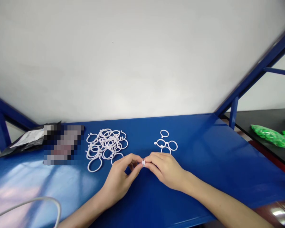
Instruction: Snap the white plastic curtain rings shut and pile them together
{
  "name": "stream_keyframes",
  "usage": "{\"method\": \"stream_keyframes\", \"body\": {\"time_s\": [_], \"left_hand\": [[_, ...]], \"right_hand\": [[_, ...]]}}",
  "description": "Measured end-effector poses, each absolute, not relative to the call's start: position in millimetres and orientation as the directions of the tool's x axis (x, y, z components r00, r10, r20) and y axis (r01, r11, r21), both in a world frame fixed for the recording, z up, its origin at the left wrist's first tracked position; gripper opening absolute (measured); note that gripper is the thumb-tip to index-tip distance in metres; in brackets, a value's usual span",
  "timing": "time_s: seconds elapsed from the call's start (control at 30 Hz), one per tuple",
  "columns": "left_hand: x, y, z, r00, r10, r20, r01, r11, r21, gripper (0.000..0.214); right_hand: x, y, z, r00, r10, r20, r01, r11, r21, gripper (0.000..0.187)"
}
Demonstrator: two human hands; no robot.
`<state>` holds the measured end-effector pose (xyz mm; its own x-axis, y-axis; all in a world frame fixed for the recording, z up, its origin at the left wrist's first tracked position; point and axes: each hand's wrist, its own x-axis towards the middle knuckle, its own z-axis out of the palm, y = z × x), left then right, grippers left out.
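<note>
Both hands meet near the front middle of the table, fingertips pinched on a small white plastic ring [143,163]. Only a short white piece of it shows; the fingers cover the rest. My left hand [121,174] grips it from the left with thumb and forefinger. From the right, my right hand [167,167] pinches it the same way. Beyond my left hand lies a tangled heap of white open rings with small knobbed ends [106,144]. Several more white rings [173,145] lie loosely grouped beyond my right hand.
Blue metal table [192,133] backs onto a pale wall. At left are a black plastic parcel [29,137] and a blurred-out flat object [66,142]. A white cable [45,199] crosses the lower left. A bag of green pieces [270,136] rests on a black surface at right.
</note>
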<state>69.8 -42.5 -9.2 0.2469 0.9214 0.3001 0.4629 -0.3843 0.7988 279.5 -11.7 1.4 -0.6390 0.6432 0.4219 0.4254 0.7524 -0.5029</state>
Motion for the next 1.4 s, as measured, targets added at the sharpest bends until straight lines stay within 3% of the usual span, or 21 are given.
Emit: {"method": "stream_keyframes", "body": {"time_s": [0.23,0.47,0.63,0.7,0.77,0.9,1.0,1.1,1.2,1.4], "left_hand": [[65.0,-42.2,-12.9,0.323,0.857,0.403,0.498,-0.515,0.697,0.009],[64.2,-46.2,-20.1,0.407,0.781,0.475,0.522,-0.625,0.58,0.013],[61.5,-41.5,-17.3,0.435,0.742,0.51,0.527,-0.669,0.524,0.009],[56.8,-33.0,-14.8,0.452,0.703,0.549,0.568,-0.702,0.431,0.007],[48.1,-21.5,-14.7,0.453,0.677,0.58,0.671,-0.688,0.278,0.012],[23.6,0.8,-24.1,0.393,0.7,0.596,0.873,-0.487,-0.003,0.019],[11.8,9.0,-31.3,0.398,0.714,0.575,0.902,-0.42,-0.104,0.013],[13.4,7.8,-30.5,0.398,0.703,0.589,0.903,-0.414,-0.116,0.016],[25.4,-2.3,-22.0,0.393,0.658,0.642,0.878,-0.477,-0.049,0.014],[53.3,-34.0,-3.6,0.604,0.501,0.62,0.605,-0.794,0.052,0.018]], "right_hand": [[278.0,-15.5,-3.9,-0.7,0.614,0.366,0.466,0.78,-0.417,0.033],[280.1,-24.9,-6.7,-0.764,0.571,0.3,0.527,0.821,-0.22,0.026],[277.0,-17.4,-5.9,-0.753,0.55,0.36,0.499,0.835,-0.232,0.028],[276.0,-11.8,-4.3,-0.726,0.556,0.404,0.508,0.83,-0.229,0.031],[278.0,-6.0,-1.8,-0.692,0.579,0.431,0.554,0.809,-0.198,0.031],[292.5,7.2,5.3,-0.559,0.727,0.398,0.758,0.643,-0.109,0.027],[304.3,16.5,10.3,-0.424,0.852,0.308,0.89,0.455,-0.036,0.022],[309.3,20.4,12.5,-0.362,0.894,0.266,0.927,0.376,-0.001,0.025],[306.6,16.4,12.6,-0.378,0.873,0.308,0.891,0.433,-0.134,0.023],[287.1,-4.5,12.5,-0.506,0.824,0.253,0.553,0.536,-0.638,0.017]]}}
